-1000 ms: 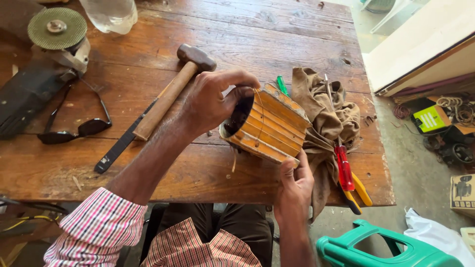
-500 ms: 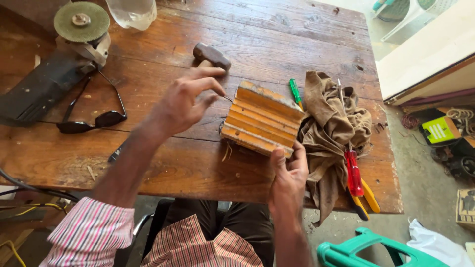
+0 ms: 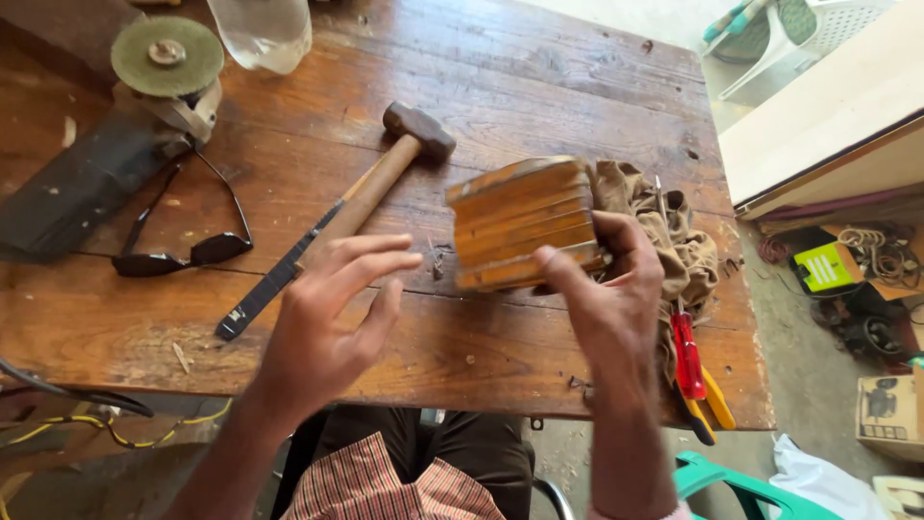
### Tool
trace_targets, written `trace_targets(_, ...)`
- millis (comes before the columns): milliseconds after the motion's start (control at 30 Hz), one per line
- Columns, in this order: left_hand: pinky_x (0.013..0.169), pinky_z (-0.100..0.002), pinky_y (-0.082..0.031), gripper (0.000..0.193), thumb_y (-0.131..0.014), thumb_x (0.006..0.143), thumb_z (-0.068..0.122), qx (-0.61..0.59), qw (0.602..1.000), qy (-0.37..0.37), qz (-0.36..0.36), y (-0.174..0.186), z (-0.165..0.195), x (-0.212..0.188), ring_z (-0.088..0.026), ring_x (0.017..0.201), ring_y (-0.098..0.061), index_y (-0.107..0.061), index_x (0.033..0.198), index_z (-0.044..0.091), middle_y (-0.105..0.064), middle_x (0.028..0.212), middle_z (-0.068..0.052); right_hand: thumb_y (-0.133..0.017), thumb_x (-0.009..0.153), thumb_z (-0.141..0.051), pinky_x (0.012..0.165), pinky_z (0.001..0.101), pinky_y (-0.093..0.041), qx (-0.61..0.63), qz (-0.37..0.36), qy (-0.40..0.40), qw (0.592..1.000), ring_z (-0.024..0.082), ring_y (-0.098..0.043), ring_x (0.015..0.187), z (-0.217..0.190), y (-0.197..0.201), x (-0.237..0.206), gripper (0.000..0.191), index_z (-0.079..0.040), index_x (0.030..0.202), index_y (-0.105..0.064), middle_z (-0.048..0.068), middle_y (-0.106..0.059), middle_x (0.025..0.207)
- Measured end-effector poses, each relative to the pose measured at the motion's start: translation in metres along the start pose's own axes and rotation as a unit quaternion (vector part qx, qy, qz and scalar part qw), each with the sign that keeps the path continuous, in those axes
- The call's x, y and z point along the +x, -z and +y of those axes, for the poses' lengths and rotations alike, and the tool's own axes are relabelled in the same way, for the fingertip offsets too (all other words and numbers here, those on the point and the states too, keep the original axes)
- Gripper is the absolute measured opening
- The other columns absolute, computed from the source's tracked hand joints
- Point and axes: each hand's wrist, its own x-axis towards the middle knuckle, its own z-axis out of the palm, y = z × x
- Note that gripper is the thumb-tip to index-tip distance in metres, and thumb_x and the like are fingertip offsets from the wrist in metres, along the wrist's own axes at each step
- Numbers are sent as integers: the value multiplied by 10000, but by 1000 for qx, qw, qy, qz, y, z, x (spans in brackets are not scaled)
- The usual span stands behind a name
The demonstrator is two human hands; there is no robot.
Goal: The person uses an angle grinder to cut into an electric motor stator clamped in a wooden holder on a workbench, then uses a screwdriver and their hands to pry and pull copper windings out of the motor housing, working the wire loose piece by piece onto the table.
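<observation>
My wooden table (image 3: 539,87) carries the hammer (image 3: 385,178), the brown rag (image 3: 674,241) and red-handled pliers (image 3: 688,356) at its right edge, and above it my right hand (image 3: 611,299) grips the slatted wooden block (image 3: 525,226), thumb across the near face and fingers closed behind it. My left hand (image 3: 332,323) hovers open and empty, fingers spread, well apart from the block. With one hand carrying it, I judge it could twist loose and drop onto the table; half a second ago my left hand was over the block's far edge, and the block lay lower, nearer the table.
</observation>
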Motion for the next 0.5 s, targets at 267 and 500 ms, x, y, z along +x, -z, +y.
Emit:
trace_targets(267,1090,-375,-522,283,-669,942,86,-59,990,117,45,-21,13,-20,-279,1297,-634,-696,1223,60,-660,1356,-144,-931,662,-248,1080,505,-454,-359,-131,314,869,377,-596,1217,-19,-12,-17,669,10,1207,-641,186,-671,1210)
trace_targets(500,1250,-582,-319,494,-703,979,325,8,998,48,41,-76,19,3,-477,1517,-341,-603,1392,74,-346,1600,-337,-685,920,-37,1261,435,-408,-201,9,242,949,325,-515,1470,4,20,-55,436,-17,1351,-624,139,-604,1469)
